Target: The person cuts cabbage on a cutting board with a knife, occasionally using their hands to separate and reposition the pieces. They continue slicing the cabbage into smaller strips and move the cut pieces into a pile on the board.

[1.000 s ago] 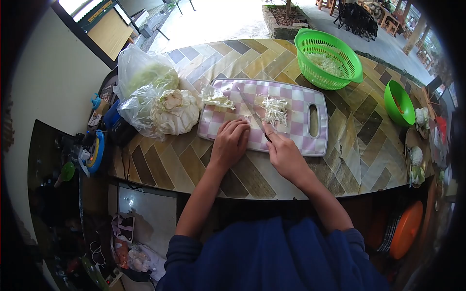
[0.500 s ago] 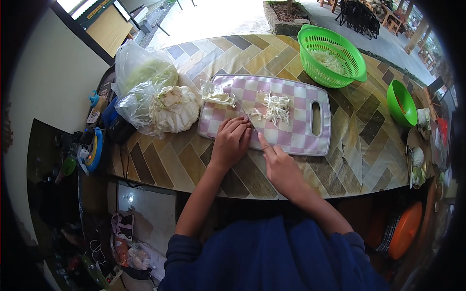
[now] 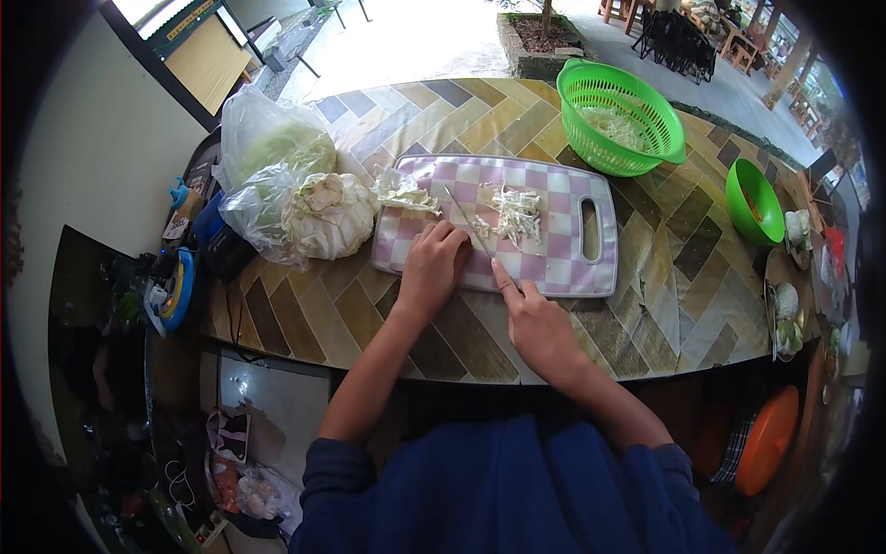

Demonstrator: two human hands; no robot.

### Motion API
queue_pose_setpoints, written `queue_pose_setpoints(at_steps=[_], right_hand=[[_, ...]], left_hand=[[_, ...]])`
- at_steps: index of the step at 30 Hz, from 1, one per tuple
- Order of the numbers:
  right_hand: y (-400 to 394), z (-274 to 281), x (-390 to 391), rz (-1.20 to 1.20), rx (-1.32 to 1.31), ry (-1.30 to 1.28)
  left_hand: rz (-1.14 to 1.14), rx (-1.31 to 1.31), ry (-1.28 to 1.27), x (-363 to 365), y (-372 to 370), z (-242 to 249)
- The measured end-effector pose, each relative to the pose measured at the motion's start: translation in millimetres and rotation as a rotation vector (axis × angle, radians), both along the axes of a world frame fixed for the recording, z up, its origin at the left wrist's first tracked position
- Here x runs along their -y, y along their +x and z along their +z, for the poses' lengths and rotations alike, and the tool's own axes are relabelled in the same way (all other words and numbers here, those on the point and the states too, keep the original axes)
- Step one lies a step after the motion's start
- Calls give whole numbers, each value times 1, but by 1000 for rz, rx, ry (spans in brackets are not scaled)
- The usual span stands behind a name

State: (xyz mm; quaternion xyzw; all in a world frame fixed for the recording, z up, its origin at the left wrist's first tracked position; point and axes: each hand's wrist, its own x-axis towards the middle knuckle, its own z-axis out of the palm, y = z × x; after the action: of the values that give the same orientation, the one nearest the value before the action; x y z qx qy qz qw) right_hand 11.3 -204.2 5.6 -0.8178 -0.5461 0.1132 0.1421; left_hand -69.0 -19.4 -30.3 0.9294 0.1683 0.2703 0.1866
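A knife is gripped in my right hand, its index finger stretched along the top of the handle end. The blade points away and to the left over the checkered cutting board. My left hand rests on the board's near left part, fingers bent and close together, beside the blade; whatever lies under them is hidden. Shredded cabbage sits to the right of the blade. A loose piece of cabbage leaf lies at the board's upper left corner.
Left of the board stands a cut cabbage head, next to a clear plastic bag holding something pale green. A green colander with white shreds is at the back right. Farther right is a green bowl with orange bits.
The knife blade has come away from my left fingertips and shows more fully, between them and the shreds. The whole view has shifted slightly; both hands stay at the board.
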Motion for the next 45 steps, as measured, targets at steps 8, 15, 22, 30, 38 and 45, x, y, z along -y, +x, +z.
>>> queue_pose_setpoints(at_steps=[8, 15, 22, 30, 38, 45], right_hand=[[40, -20, -11, -72, -249, 345], [68, -3, -2, -177, -524, 472], [86, 17, 23, -237, -445, 450], [80, 8, 32, -206, -385, 355], [71, 27, 37, -136, -409, 383], [67, 13, 24, -47, -461, 468]], left_hand=[[-5, -97, 73, -5, 16, 0], [-61, 51, -266, -11, 67, 3], [-63, 146, -275, -15, 77, 19], [-109, 83, -334, 0, 69, 7], [-102, -12, -283, -1, 56, 14], [56, -24, -21, -23, 17, 48]])
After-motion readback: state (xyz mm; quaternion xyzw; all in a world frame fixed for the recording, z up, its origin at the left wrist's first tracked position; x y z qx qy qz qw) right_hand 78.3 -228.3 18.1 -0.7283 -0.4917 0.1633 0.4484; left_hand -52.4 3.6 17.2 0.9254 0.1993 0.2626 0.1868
